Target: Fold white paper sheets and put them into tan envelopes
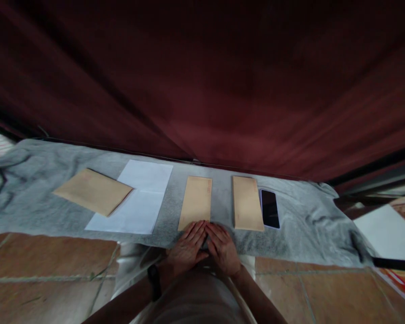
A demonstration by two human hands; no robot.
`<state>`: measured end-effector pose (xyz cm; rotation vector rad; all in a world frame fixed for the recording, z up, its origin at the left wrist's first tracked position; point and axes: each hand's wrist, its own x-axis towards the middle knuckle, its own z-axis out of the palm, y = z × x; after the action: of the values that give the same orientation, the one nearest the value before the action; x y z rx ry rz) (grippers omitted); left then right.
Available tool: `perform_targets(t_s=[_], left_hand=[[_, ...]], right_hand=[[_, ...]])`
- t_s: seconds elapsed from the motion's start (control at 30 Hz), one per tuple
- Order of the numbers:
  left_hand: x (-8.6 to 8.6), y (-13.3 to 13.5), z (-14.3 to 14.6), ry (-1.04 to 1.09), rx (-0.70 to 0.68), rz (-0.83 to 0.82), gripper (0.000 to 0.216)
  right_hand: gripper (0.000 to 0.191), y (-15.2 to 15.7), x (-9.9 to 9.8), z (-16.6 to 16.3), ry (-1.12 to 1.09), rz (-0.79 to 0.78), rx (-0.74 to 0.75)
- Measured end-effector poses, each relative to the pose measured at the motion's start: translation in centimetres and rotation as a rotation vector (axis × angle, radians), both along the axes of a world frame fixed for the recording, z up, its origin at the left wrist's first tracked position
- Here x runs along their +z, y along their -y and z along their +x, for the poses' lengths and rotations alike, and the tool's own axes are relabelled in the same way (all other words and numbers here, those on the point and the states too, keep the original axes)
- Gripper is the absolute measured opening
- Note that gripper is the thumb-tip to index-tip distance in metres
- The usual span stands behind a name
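My left hand (pixel 188 246) rests at the near edge of a brown paper envelope (pixel 196 198), its fingers stretched out over the bottom end. Beside it, my right hand (pixel 224 250) lies with fingers extended, the fingertips of both hands meeting at the envelope's lower right corner. Neither hand grips anything that I can see. To the right is a thicker brown stack of envelopes (pixel 246 204) with faint red print along one edge. On the left, another brown envelope stack (pixel 91 191) lies slanted over white paper sheets (pixel 145 198).
A grey cloth (pixel 300 220) covers the long narrow surface. A dark-screened phone (pixel 270 209) touches or nearly touches the right stack. Behind hangs a dark red curtain (pixel 202 90). At far right there is a white sheet (pixel 388 231); below are terracotta floor tiles (pixel 47 256).
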<state>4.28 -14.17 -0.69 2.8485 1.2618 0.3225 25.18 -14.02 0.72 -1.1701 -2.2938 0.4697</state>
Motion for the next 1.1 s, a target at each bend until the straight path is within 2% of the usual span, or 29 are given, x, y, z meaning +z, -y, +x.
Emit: perform_targets(t_s=[0.23,0.43,0.8,1.1], left_hand=[[0.6,0.4,-0.2,0.019,0.002,-0.003,0.076],[0.2,1.3,0.1,0.022,0.062,0.021,0.072],[0.8,2.0,0.7,-0.031,0.145,0.088,0.072],[0.8,2.0,0.6,-0.048,0.155,0.084,0.073]], right_hand=[[0.052,-0.4,0.1,-0.1,0.131,0.018,0.002],[0.047,-1.8,-0.3,-0.6,0.154,0.01,-0.056],[0.047,-7.1,-0.2,-1.6,0.209,0.013,-0.112],[0.049,-11.2,-0.8,-2.6,0.232,0.034,-0.181]])
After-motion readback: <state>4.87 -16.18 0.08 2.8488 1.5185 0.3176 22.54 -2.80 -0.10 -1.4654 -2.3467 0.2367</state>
